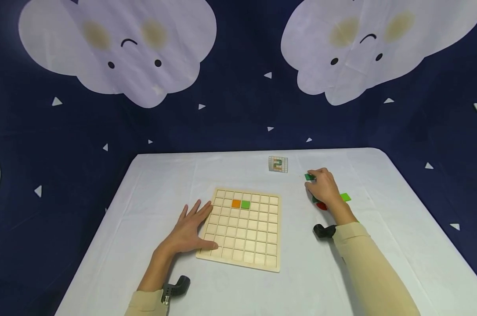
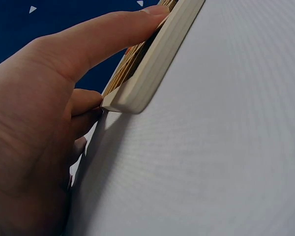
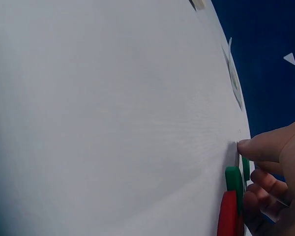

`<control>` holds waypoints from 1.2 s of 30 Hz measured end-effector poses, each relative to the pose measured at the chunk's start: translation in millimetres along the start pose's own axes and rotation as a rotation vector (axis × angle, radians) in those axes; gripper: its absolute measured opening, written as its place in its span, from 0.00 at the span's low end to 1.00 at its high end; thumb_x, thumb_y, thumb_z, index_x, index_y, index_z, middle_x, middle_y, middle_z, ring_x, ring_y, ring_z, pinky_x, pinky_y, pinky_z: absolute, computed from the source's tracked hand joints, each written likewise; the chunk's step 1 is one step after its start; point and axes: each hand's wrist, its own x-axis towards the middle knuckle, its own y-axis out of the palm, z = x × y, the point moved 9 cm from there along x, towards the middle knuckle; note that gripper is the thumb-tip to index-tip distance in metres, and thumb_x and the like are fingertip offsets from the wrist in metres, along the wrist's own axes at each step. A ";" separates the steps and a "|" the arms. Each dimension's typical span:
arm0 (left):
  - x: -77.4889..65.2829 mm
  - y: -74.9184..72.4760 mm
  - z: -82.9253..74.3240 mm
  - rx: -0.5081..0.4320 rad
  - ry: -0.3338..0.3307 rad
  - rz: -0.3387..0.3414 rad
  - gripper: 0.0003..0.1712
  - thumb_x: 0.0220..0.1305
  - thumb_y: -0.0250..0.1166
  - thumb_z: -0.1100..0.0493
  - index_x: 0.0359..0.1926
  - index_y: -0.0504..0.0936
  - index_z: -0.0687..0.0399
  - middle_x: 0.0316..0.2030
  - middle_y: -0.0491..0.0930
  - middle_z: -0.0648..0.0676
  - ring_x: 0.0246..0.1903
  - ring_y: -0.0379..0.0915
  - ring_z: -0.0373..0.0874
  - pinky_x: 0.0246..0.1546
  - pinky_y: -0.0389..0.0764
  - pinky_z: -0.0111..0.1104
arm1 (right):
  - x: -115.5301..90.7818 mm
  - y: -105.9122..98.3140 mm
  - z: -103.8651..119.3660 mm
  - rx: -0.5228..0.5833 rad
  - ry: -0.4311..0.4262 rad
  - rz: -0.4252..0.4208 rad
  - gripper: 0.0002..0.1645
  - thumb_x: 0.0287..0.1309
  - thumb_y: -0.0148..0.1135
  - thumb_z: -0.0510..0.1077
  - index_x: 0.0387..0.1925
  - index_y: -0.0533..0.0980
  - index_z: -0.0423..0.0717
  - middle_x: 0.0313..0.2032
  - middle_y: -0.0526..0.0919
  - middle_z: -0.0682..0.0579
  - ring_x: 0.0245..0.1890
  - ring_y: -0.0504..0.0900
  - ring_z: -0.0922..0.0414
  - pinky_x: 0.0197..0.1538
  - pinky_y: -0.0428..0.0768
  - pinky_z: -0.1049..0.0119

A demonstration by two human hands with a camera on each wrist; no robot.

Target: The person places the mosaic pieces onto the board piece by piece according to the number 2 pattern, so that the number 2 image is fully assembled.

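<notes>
My left hand (image 1: pixel 189 230) lies spread at the left edge of a square wooden grid board (image 1: pixel 238 262). Its thumb (image 2: pixel 132 24) rests on the board's near left corner, and the other fingers lie along the side. An orange tile (image 1: pixel 236 203) and a green tile (image 1: pixel 245 205) sit side by side in the board's upper part. At the right, my right hand (image 1: pixel 324 186) reaches over several loose pieces, thumb apart from the fingers. A dark green piece (image 1: pixel 309 177) is at its fingertips. A red piece (image 3: pixel 227 214) and another green piece (image 3: pixel 233 178) lie below the hand.
A small card (image 1: pixel 278 164) with a numeral-like grid pattern stands at the back of the white-covered table (image 1: pixel 163 175). A light green piece (image 1: pixel 345 197) lies right of my right wrist. Behind the table hangs a dark blue cloth (image 1: pixel 242 118) with clouds.
</notes>
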 end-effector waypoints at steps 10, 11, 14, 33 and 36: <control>-0.6 -0.5 0.2 -0.007 -0.007 0.013 0.70 0.34 0.70 0.23 0.74 0.55 0.54 0.73 0.50 0.47 0.73 0.33 0.48 0.70 0.30 0.48 | 4.8 1.1 -7.1 0.069 0.015 -0.001 0.28 0.57 0.61 0.43 0.58 0.75 0.35 0.46 0.73 0.37 0.45 0.71 0.44 0.52 0.72 0.47; -0.7 -0.5 0.2 -0.007 -0.008 0.013 0.70 0.34 0.70 0.23 0.74 0.55 0.54 0.73 0.50 0.47 0.73 0.33 0.48 0.70 0.30 0.48 | 4.5 1.0 -7.4 0.076 0.021 0.000 0.27 0.57 0.61 0.43 0.57 0.75 0.35 0.46 0.73 0.38 0.44 0.71 0.44 0.51 0.72 0.47; -0.8 -1.1 -0.2 -0.008 -0.008 0.010 0.70 0.34 0.70 0.23 0.74 0.55 0.54 0.73 0.50 0.47 0.73 0.33 0.48 0.70 0.30 0.48 | 4.1 1.4 -7.7 0.089 0.022 -0.002 0.24 0.58 0.61 0.44 0.55 0.77 0.37 0.46 0.74 0.38 0.45 0.72 0.44 0.52 0.72 0.47; 0.0 -0.4 0.0 -0.009 -0.011 0.010 0.71 0.33 0.70 0.22 0.74 0.55 0.53 0.73 0.51 0.47 0.73 0.34 0.49 0.70 0.30 0.49 | 1.6 1.9 0.9 0.063 -0.066 0.029 0.17 0.59 0.61 0.39 0.48 0.80 0.35 0.39 0.76 0.40 0.39 0.73 0.47 0.45 0.73 0.50; 0.2 -0.6 -0.1 -0.010 -0.009 0.011 0.71 0.33 0.70 0.23 0.74 0.55 0.53 0.73 0.50 0.47 0.73 0.34 0.48 0.70 0.30 0.49 | 0.7 1.8 1.2 0.071 -0.074 0.030 0.17 0.60 0.61 0.39 0.49 0.80 0.35 0.40 0.76 0.40 0.39 0.73 0.46 0.46 0.73 0.50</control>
